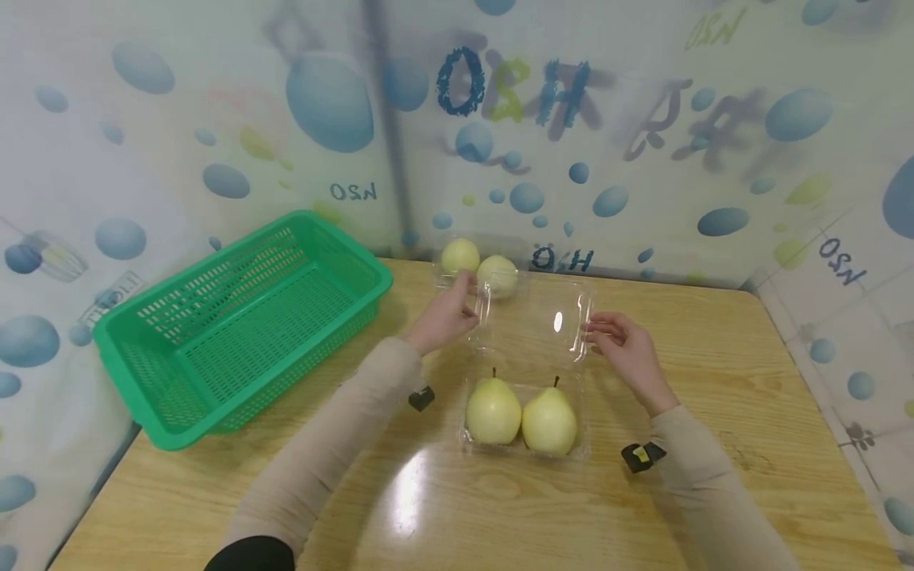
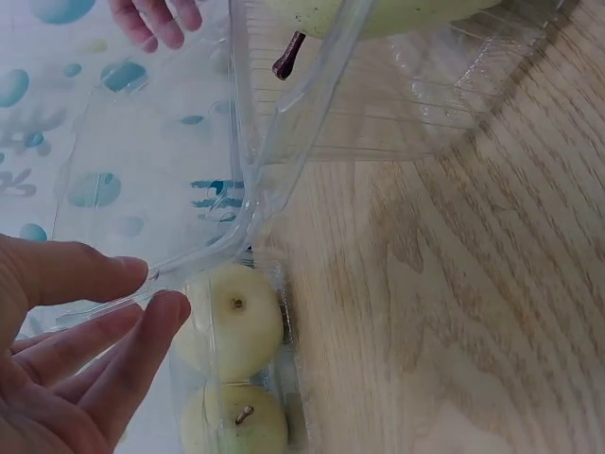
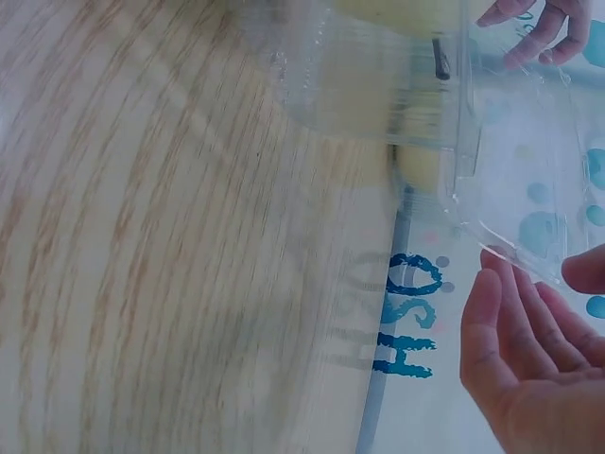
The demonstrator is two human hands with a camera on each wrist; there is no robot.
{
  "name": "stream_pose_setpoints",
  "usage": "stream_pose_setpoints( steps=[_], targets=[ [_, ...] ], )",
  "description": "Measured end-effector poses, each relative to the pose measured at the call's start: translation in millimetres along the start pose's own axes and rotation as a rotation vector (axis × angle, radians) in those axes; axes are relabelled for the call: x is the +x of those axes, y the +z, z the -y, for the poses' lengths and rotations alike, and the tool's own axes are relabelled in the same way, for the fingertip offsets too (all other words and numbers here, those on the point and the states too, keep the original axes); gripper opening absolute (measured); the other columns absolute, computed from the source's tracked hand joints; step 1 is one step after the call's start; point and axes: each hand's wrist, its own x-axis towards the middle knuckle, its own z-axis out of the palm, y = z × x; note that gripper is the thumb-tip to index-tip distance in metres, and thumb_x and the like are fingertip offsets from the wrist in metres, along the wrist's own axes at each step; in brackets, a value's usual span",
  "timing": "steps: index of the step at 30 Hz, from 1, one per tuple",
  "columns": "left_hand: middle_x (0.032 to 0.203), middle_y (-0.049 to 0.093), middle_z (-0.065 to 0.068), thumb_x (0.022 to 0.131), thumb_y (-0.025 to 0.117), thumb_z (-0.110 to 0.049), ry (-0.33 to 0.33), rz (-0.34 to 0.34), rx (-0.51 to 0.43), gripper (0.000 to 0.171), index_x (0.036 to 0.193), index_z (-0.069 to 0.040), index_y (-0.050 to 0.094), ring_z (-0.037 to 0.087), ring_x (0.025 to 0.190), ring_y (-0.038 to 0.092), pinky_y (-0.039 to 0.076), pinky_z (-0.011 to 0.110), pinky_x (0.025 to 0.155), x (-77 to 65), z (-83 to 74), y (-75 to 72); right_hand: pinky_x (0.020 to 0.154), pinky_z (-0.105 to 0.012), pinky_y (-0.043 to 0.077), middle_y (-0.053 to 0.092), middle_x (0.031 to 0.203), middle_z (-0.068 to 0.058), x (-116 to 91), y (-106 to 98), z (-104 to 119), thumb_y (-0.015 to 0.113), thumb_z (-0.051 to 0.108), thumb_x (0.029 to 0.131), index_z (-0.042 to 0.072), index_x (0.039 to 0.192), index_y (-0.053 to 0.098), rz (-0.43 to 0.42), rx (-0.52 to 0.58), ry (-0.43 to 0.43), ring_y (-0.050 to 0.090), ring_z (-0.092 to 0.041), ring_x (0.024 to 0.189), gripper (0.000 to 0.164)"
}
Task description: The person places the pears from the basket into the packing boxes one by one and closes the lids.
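Note:
A clear plastic clamshell box (image 1: 524,452) stands on the wooden table with two yellow-green pears (image 1: 493,411) side by side in its base. Its transparent lid (image 1: 535,317) is raised on the far side. My left hand (image 1: 444,316) is at the lid's left edge; in the left wrist view the thumb and fingers (image 2: 161,317) pinch the rim. On the opposite edge, my right hand (image 1: 628,353) touches the lid with lightly bent fingertips (image 3: 492,260), the thumb standing apart from them.
A green plastic basket (image 1: 264,388) with slotted sides sits at the left. Behind the lid, a second clear box holds two more pears (image 1: 460,256) against the patterned wall covering (image 1: 607,159). The wooden table (image 1: 750,357) extends to the right.

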Motion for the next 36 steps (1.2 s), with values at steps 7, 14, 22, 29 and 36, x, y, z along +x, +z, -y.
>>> stream_pose_setpoints(
  steps=[7,14,22,29,36],
  targets=[
    [0.131,0.052,0.025,0.086,0.065,0.007,-0.018,0.007,-0.014,0.063,0.138,0.004,0.029,0.030,0.091,0.065,0.056,0.029,0.074,-1.0,-0.9,-3.0,0.083,-0.027,0.054,0.054,0.123,-0.033,-0.8,-0.8,1.2,0.046,0.002,0.098,-0.011,0.134,0.042,0.019,0.027,0.006,0.063,-0.012,0.095,0.038],
    [0.117,0.060,0.022,0.089,0.062,0.001,0.016,0.018,0.011,0.062,0.141,0.003,0.028,0.030,0.091,0.065,0.056,0.031,0.075,-5.7,-7.0,-9.4,0.083,-0.025,0.054,0.055,0.124,-0.031,-3.9,-3.2,2.8,0.048,0.004,0.099,-0.007,0.137,0.039,0.040,0.038,-0.020,0.063,-0.009,0.096,0.040],
    [0.114,0.062,0.022,0.092,0.058,-0.001,0.047,0.017,0.035,0.058,0.142,0.004,0.029,0.030,0.091,0.066,0.056,0.031,0.076,-8.6,-11.9,-16.6,0.084,-0.029,0.054,0.057,0.123,-0.029,-5.3,-6.7,6.6,0.048,0.005,0.099,-0.006,0.136,0.040,0.070,-0.024,-0.048,0.064,-0.026,0.102,0.039],
    [0.120,0.061,0.022,0.093,0.058,-0.003,0.048,0.035,0.051,0.061,0.145,-0.001,0.027,0.030,0.091,0.067,0.056,0.030,0.074,-11.6,-17.6,-20.7,0.079,-0.019,0.050,0.059,0.121,-0.027,-6.4,-11.6,11.9,0.046,0.001,0.098,-0.004,0.137,0.041,0.093,-0.128,-0.103,0.062,-0.036,0.103,0.040],
    [0.121,0.059,0.024,0.092,0.057,0.001,0.117,0.038,0.070,0.058,0.143,-0.001,0.029,0.032,0.093,0.066,0.056,0.032,0.078,-15.6,-19.8,-23.7,0.080,-0.021,0.049,0.059,0.123,-0.025,-9.8,-16.3,19.3,0.047,0.006,0.100,-0.002,0.139,0.038,0.120,-0.196,-0.123,0.061,-0.037,0.106,0.041]
  ],
)
